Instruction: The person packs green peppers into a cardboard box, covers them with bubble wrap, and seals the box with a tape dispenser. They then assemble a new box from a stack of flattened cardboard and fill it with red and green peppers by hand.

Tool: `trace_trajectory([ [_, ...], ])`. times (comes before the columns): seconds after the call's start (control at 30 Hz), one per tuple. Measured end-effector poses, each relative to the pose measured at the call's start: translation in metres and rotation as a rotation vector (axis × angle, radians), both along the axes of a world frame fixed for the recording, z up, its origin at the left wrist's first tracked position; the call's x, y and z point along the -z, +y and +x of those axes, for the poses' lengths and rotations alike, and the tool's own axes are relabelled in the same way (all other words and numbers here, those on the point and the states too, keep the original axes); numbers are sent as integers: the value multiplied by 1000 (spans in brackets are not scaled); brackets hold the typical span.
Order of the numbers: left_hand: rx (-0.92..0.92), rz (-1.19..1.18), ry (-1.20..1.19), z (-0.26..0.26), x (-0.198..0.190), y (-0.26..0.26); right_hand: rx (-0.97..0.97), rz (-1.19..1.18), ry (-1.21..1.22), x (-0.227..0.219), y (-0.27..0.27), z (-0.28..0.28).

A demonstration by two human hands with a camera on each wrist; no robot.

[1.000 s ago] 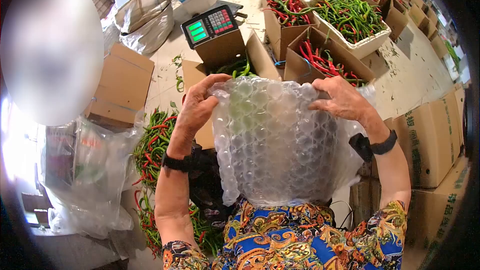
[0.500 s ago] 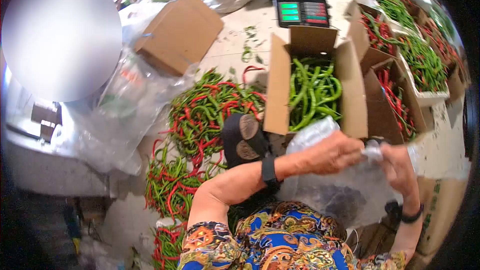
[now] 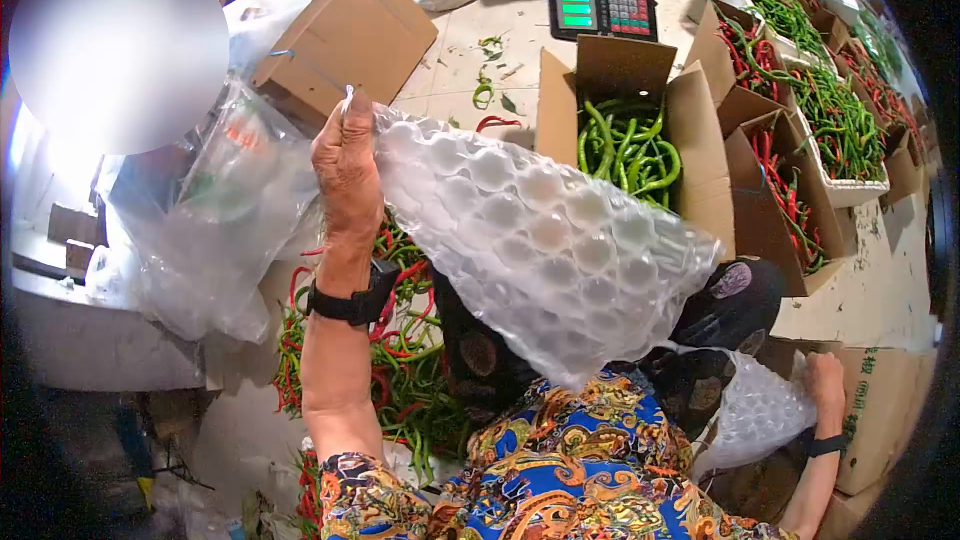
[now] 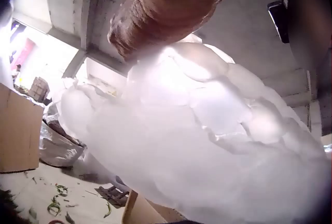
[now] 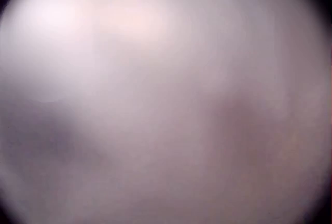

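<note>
My left hand (image 3: 345,162) is raised at the left and grips the top corner of a clear bubble-wrap sheet (image 3: 540,240), which hangs slanting across my lap. In the left wrist view the bubble-wrap sheet (image 4: 197,141) fills most of the frame below the left hand (image 4: 166,11). My right hand (image 3: 822,380) is low at the right, its fingers curled on another piece of bubble wrap (image 3: 755,410) beside a cardboard box (image 3: 880,420). The right wrist view is a pale blur that shows nothing.
An open carton of green chillies (image 3: 625,145) stands ahead, with an electronic scale (image 3: 600,10) behind it. More cartons of red and green chillies (image 3: 800,110) line the right. Loose chillies (image 3: 400,340) lie on the floor by clear plastic bags (image 3: 220,230).
My hands were together at the right on bunched wrap. Now the left hand has swung up and left, spreading the sheet, and the right hand has dropped low to the right.
</note>
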State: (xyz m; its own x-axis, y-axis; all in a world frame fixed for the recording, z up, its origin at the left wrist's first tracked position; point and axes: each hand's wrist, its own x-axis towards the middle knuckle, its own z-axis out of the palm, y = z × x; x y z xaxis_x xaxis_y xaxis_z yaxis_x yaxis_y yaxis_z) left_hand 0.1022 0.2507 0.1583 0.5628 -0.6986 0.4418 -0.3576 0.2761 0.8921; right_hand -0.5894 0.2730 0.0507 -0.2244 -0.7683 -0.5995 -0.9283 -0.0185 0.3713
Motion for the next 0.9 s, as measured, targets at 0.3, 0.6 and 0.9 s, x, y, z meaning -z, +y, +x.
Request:
trace_trajectory([
  [0.3, 255, 11, -187, -76, 3, -50, -587, -312, -1170, -97, 0, 219],
  [0.6, 78, -13, -1143, -112, -2, -26, -267, 265, -1309, -12, 31, 225],
  [0.9, 1162, 167, -604, -246, 116, 66, 164, 179, -1521, -65, 32, 225],
])
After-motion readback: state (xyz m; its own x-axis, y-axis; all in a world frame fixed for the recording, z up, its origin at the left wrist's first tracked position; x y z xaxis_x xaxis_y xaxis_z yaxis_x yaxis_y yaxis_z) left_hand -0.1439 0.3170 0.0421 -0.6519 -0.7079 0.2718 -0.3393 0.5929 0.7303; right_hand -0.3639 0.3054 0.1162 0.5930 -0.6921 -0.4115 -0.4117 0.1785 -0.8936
